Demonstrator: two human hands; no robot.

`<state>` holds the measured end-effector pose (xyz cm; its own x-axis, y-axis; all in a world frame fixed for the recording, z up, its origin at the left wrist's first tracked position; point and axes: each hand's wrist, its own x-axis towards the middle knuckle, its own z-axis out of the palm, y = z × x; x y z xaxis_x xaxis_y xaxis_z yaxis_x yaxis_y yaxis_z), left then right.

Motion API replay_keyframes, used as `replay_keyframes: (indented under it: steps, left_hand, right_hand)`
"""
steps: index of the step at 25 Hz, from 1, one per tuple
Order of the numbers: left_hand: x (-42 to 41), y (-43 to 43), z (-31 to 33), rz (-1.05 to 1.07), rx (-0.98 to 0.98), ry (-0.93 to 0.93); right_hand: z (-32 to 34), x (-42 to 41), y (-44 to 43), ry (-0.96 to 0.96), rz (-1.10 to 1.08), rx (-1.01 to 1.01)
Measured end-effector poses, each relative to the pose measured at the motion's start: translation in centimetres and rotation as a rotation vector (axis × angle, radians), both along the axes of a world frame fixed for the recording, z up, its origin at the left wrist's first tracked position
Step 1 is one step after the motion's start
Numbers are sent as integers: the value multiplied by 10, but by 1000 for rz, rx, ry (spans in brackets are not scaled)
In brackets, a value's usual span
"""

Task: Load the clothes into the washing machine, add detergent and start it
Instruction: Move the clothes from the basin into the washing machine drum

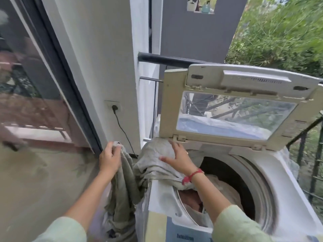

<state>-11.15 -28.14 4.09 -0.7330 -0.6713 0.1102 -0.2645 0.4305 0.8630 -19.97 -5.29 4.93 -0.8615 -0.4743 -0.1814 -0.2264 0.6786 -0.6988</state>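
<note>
Head view — washer (283, 175), top-loading, is standing with lid (232, 103) raised and leaning back, drum mouth open. Drum is already holding some clothes (223, 187): pale and reddish pieces are showing inside the ring.

Cloth (155, 154), one large grey-green piece, is draping over the washer's near-left corner; part is lying on the rim toward the drum, the rest is hanging down the outer side toward the floor.

Left hand (109, 158) is clutching a bunched fold of the hanging part, lifted beside the washer, fingers closed around it.

Right hand (176, 158) is resting flat on the part lying on the rim, fingers spread, pressing rather than gripping; a red band is sitting on its wrist.

Plug (114, 107) is sitting in a wall socket, cord trailing down behind the washer.

Progress, as a judgement: loading is partly done — this cloth is only half over the edge and is not yet in the drum. No detergent is showing anywhere in view; the lid is still up, so adding detergent and starting are both left.
</note>
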Motion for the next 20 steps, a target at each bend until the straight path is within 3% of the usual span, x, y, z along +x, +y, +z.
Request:
replay_keyframes:
  steps: [2,5,11,14,18,20]
  left_hand:
    - [4,-15,-2,-7,8,19]
    - [8,-36,-7,8,5,25]
    - [12,-29,-18,11,44,1]
    - [11,-18,-11,56,42,95]
    - [6,2,-4,101,20,202]
    - [1,12,-5,124,1,205]
  right_hand:
    - [-26,2,-32,-57,15,136]
    - [-49,-1,-47,33,-113,208]
    - [-39,17,-42,276,-259,-95]
    - [14,1,7,367,-427,-298]
    - [106,-11,103,696,-609,-523]
    - [104,0,129,793,-702,-540]
